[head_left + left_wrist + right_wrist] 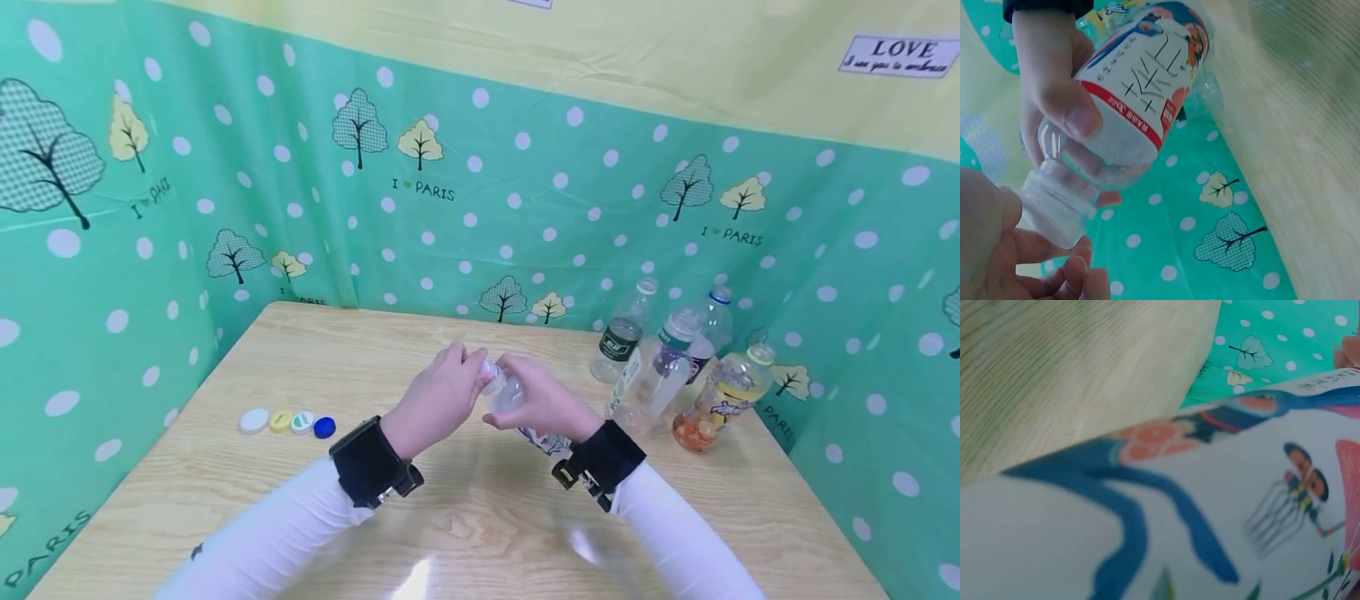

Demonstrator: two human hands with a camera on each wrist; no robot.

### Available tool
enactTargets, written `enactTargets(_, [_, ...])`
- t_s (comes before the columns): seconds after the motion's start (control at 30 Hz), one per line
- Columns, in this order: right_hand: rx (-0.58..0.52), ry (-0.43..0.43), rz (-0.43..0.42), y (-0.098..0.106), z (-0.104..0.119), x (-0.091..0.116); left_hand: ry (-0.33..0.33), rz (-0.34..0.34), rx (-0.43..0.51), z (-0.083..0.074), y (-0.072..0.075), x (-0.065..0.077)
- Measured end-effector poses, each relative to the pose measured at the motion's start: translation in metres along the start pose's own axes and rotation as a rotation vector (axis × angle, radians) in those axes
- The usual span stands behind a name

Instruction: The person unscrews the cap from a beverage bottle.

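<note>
A clear plastic bottle (1147,87) with a white label, red band and fruit pictures is held tilted above the table, its neck toward the left hand. My right hand (551,400) grips its body just below the shoulder. At the neck, my left hand (442,392) pinches the whitish ribbed cap (1057,212) between thumb and fingers. Up close in the right wrist view, the printed label (1166,506) fills most of the frame and hides the right hand's grip.
On the table (337,358), several loose caps lie in a row at the left, among them a white cap (254,421) and a blue cap (324,427). Several uncapped-looking bottles stand grouped at the right, including a green-labelled bottle (621,337) and a yellow-labelled bottle (723,396). A patterned curtain (450,225) surrounds the table.
</note>
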State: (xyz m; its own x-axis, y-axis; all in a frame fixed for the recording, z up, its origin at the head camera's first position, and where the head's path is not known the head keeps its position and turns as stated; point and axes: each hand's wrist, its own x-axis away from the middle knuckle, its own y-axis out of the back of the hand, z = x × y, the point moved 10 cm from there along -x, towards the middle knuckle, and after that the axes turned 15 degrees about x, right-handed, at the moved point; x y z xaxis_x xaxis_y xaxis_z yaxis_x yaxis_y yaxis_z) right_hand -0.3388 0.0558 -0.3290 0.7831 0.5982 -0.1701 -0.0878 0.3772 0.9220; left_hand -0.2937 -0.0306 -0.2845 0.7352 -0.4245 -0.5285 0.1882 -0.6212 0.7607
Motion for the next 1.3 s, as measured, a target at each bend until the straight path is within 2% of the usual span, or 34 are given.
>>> enactTargets(0.13, [-0.014,-0.002,0.000,-0.001,-0.001,0.002,-0.070,0.046,0.068,-0.006,-0.002,-0.002])
enactTargets(0.33, [-0.063,0.007,0.004,0.002,0.000,0.006,-0.190,0.113,0.144,-0.013,0.004,-0.001])
enactTargets(0.4, [-0.074,0.007,0.010,0.002,0.000,0.006,-0.226,0.128,0.136,-0.016,0.006,-0.001])
enactTargets(0.5, [-0.064,0.011,0.012,0.003,-0.001,0.005,-0.255,0.108,0.071,-0.018,0.007,-0.001])
enactTargets(0.6, [-0.040,0.022,0.010,0.003,0.000,0.004,-0.221,0.082,0.019,-0.016,0.001,-0.002])
enactTargets(0.77, [0.002,0.036,0.016,0.000,-0.002,0.002,0.010,0.069,0.079,0.002,-0.013,-0.002])
enactTargets(0.83, [0.004,0.034,0.020,-0.003,-0.003,0.002,0.063,0.062,0.100,0.008,-0.015,0.000])
enactTargets(0.93, [-0.002,0.024,0.026,-0.006,-0.004,0.002,0.052,0.089,0.137,0.006,-0.014,0.001])
enactTargets(1.0, [-0.014,0.012,0.027,-0.005,-0.006,0.003,0.011,0.129,0.181,0.003,-0.013,0.001])
enactTargets(1.13, [-0.028,0.000,0.029,0.000,-0.007,0.004,-0.018,0.204,0.285,0.001,-0.010,-0.001])
enactTargets(1.23, [-0.031,0.001,0.034,0.002,-0.005,0.004,-0.007,0.212,0.284,0.002,-0.008,-0.004])
enactTargets(1.3, [-0.030,0.014,0.037,0.002,-0.003,0.003,0.016,0.189,0.231,0.003,-0.008,-0.005])
